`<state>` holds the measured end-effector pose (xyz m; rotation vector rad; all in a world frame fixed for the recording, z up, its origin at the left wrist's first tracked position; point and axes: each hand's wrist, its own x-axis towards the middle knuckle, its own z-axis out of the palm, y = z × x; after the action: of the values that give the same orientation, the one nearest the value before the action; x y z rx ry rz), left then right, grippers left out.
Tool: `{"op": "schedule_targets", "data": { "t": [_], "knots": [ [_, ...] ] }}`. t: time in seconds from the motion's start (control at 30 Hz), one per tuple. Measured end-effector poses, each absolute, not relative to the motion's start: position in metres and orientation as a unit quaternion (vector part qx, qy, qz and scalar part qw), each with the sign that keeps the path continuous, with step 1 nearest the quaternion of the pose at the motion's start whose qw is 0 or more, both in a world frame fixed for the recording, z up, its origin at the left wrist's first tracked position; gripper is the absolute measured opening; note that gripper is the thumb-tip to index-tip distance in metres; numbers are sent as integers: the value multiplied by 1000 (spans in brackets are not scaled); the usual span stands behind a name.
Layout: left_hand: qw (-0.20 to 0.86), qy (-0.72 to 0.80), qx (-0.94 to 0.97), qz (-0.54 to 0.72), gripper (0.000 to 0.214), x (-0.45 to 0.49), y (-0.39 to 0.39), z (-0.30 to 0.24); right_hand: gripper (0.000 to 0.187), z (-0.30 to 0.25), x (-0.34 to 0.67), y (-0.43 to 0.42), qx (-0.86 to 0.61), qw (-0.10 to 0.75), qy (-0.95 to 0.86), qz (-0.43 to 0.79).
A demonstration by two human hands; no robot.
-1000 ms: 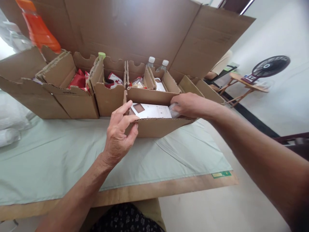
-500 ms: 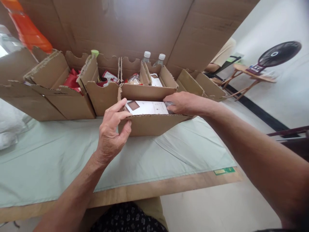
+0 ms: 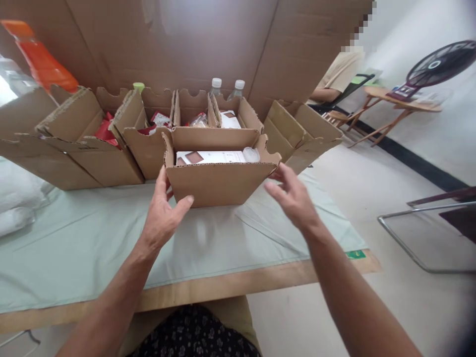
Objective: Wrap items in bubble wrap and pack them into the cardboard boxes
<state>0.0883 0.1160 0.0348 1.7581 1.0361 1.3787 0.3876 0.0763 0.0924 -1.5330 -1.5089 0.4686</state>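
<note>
The left hand rests open against the cardboard box; the right hand, fingers spread, hovers beside it, seemingly apart.

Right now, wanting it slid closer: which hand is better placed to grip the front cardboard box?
Left, probably: the left hand touches the cardboard box at its left corner, thumb on the front wall; the right hand hovers open, apparently apart.

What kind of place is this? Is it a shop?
Probably a packing room rather than a shop: open brown cardboard boxes of snack packets, with clear white-capped bottles behind them, sit on a table covered in pale green cloth, with a round black fan beyond.
</note>
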Motion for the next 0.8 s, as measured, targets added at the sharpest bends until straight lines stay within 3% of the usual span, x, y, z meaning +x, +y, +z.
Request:
{"op": "schedule_targets", "data": {
  "t": [0.13, 0.33, 0.47, 0.63, 0.8],
  "knots": [
    [372, 423, 640, 522, 76, 99, 115, 37, 69, 64, 358, 85, -581, 492, -602, 240],
    [401, 405, 667, 480, 73, 97, 38, 34, 54, 52, 349, -7, -650, 508, -536, 180],
    [412, 420, 668, 456, 74, 62, -13, 36, 54, 59, 320, -48, -662, 528, -511, 149],
    [332, 430, 631, 554, 66, 24, 19, 74, 56, 101, 271, 3, -579, 549, -580, 164],
    [271, 353, 673, 591, 59, 73, 37, 93, 54, 108, 284, -6, -560, 627, -532, 103]
  ]
}}
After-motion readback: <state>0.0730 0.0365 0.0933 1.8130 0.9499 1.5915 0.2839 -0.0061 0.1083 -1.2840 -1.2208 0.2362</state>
